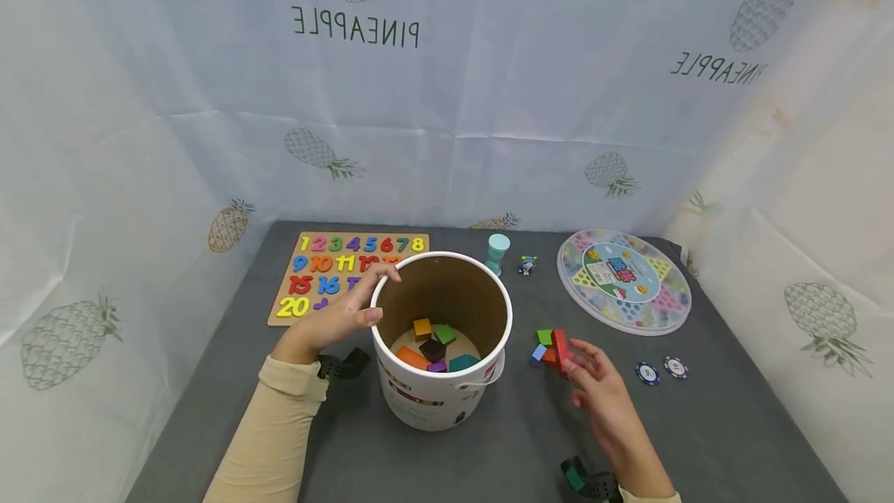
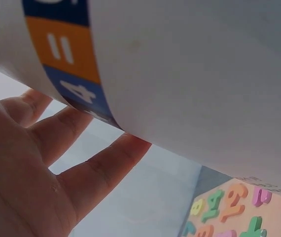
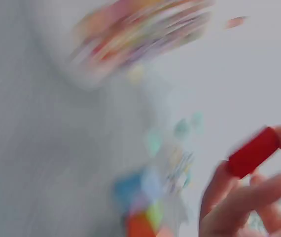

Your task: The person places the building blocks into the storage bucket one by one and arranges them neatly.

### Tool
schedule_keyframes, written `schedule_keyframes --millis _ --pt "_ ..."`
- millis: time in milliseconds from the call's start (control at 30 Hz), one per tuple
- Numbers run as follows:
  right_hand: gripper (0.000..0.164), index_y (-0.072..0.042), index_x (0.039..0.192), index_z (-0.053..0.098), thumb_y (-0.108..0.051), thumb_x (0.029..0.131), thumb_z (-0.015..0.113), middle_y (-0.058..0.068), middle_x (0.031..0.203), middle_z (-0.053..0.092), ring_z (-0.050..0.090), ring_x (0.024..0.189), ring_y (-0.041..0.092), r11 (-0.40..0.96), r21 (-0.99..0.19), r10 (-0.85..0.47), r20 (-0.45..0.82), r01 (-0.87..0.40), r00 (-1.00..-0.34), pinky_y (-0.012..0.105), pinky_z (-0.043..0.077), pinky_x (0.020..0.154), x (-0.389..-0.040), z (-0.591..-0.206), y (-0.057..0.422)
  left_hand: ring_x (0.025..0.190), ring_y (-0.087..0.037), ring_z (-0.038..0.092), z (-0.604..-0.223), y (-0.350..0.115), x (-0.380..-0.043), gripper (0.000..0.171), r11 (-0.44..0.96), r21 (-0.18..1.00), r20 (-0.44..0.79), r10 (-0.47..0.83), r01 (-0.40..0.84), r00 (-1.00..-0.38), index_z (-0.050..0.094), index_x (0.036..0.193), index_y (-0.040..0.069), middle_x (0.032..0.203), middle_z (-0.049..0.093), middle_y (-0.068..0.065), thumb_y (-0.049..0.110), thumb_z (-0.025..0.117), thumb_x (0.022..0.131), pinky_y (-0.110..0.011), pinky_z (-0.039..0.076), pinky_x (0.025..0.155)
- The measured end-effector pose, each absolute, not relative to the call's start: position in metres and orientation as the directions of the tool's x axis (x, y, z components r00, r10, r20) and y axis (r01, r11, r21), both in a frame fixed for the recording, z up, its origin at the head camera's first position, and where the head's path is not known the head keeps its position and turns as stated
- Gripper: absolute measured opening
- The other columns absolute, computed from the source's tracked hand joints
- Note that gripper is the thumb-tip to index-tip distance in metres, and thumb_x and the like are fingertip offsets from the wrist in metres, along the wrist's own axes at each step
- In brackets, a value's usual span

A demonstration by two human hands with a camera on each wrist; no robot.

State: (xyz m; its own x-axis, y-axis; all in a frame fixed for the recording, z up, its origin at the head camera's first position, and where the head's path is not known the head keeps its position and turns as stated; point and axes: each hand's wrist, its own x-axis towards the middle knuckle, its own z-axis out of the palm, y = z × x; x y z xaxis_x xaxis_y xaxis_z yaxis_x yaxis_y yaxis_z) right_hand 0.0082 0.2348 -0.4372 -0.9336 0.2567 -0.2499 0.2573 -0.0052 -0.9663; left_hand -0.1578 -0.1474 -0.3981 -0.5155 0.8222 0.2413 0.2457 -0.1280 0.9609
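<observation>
A white bucket [image 1: 433,402] stands in the middle of the table, with several coloured blocks lying on its floor. My left hand [image 1: 337,323] holds its left rim, thumb and index finger reaching over the edge; in the left wrist view several fingers [image 2: 106,170] lie against the outer wall, tips hidden. My right hand [image 1: 602,396] pinches a red block [image 1: 561,349] between thumb and fingers, right of the bucket. Close to that block lie a green block [image 1: 544,337], a small blue block [image 1: 539,352] and an orange-red block [image 1: 549,357]. The right wrist view is blurred, but shows the red block [image 3: 254,152] between fingertips.
Behind the bucket's left side lies a number board [image 1: 279,309]. At the back are a teal sand timer [image 1: 497,251] and a small figurine [image 1: 527,264]. A round game board [image 1: 621,282] lies back right, with two poker chips [image 1: 647,373] before it. The bucket's handle [image 1: 492,377] hangs at its right.
</observation>
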Motion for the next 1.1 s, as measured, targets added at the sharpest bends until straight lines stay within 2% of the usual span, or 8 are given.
schedule_keyframes --millis 67,167,267,433,533,667,833,1100 --pt "0.055 -0.015 0.145 0.026 -0.016 0.098 0.055 0.003 0.122 0.052 0.058 0.093 0.015 -0.233 -0.953 0.198 -0.242 0.194 -0.950 0.021 0.047 0.061 0.009 -0.422 0.236 0.123 -0.053 0.032 -0.398 -0.148 -0.158 0.061 -0.130 0.960 0.244 0.823 0.248 -0.513 0.021 0.130 0.014 0.138 0.024 -0.020 0.048 0.056 0.092 -0.063 0.045 0.084" --pt "0.055 -0.017 0.147 0.023 -0.012 0.100 0.050 0.000 0.123 0.053 0.060 0.095 0.013 -0.316 -0.943 0.135 -0.156 0.106 -0.978 0.020 0.050 0.071 0.007 -0.403 0.230 0.123 -0.053 0.032 -0.398 -0.148 -0.158 0.061 -0.132 0.960 0.245 0.824 0.248 -0.510 0.021 0.130 0.014 0.138 0.023 -0.021 0.046 0.056 0.092 -0.063 0.045 0.084" --pt "0.050 -0.011 0.141 0.032 -0.007 0.097 0.055 0.004 0.123 0.051 0.057 0.097 0.017 -0.192 -0.981 0.180 -0.044 0.009 -0.983 0.023 0.051 0.079 0.005 -0.384 0.214 0.124 -0.053 0.031 -0.398 -0.148 -0.159 0.059 -0.129 0.960 0.244 0.824 0.250 -0.512 0.022 0.130 0.014 0.138 0.024 -0.020 0.044 0.056 0.093 -0.064 0.045 0.084" --pt "0.040 -0.009 0.122 0.053 -0.009 0.086 0.071 0.003 0.120 0.053 0.056 0.101 0.023 0.237 -0.960 0.282 0.216 -0.150 -0.935 0.026 0.054 0.076 0.003 -0.351 0.181 0.124 -0.052 0.032 -0.398 -0.147 -0.158 0.059 -0.123 0.960 0.240 0.820 0.250 -0.520 0.022 0.130 0.014 0.137 0.025 -0.020 0.045 0.056 0.092 -0.064 0.044 0.084" --pt "0.038 -0.012 0.112 0.061 -0.006 0.078 0.078 0.000 0.116 0.055 0.056 0.101 0.021 0.447 -0.841 0.178 0.418 -0.305 -0.891 0.026 0.055 0.074 0.000 -0.335 0.165 0.124 -0.052 0.032 -0.398 -0.148 -0.158 0.061 -0.124 0.962 0.237 0.819 0.243 -0.523 0.022 0.130 0.015 0.137 0.024 -0.020 0.047 0.057 0.092 -0.066 0.043 0.084" --pt "0.037 -0.018 0.103 0.065 -0.004 0.074 0.081 -0.003 0.113 0.055 0.055 0.103 0.016 0.508 -0.705 -0.032 0.559 -0.495 -0.828 0.028 0.055 0.077 -0.012 -0.323 0.142 0.124 -0.053 0.032 -0.398 -0.149 -0.158 0.058 -0.130 0.962 0.241 0.820 0.242 -0.519 0.023 0.130 0.015 0.138 0.024 -0.019 0.043 0.057 0.093 -0.066 0.043 0.084" --pt "0.026 -0.018 0.099 0.068 -0.009 0.077 0.079 -0.003 0.110 0.056 0.055 0.102 0.016 0.488 -0.627 -0.203 0.595 -0.607 -0.778 0.032 0.055 0.079 -0.037 -0.328 0.118 0.123 -0.053 0.033 -0.398 -0.150 -0.159 0.060 -0.132 0.961 0.245 0.818 0.245 -0.520 0.022 0.130 0.015 0.137 0.025 -0.019 0.045 0.056 0.092 -0.066 0.043 0.085" --pt "0.019 -0.025 0.092 0.069 -0.019 0.078 0.080 -0.015 0.101 0.053 0.051 0.088 0.005 0.625 -0.620 -0.188 0.471 -0.475 -0.862 0.025 0.051 0.072 -0.050 -0.331 0.106 0.126 -0.048 0.033 -0.400 -0.150 -0.161 0.059 -0.101 0.962 0.225 0.820 0.253 -0.527 0.023 0.131 0.017 0.137 0.025 -0.019 0.046 0.056 0.092 -0.063 0.045 0.086"
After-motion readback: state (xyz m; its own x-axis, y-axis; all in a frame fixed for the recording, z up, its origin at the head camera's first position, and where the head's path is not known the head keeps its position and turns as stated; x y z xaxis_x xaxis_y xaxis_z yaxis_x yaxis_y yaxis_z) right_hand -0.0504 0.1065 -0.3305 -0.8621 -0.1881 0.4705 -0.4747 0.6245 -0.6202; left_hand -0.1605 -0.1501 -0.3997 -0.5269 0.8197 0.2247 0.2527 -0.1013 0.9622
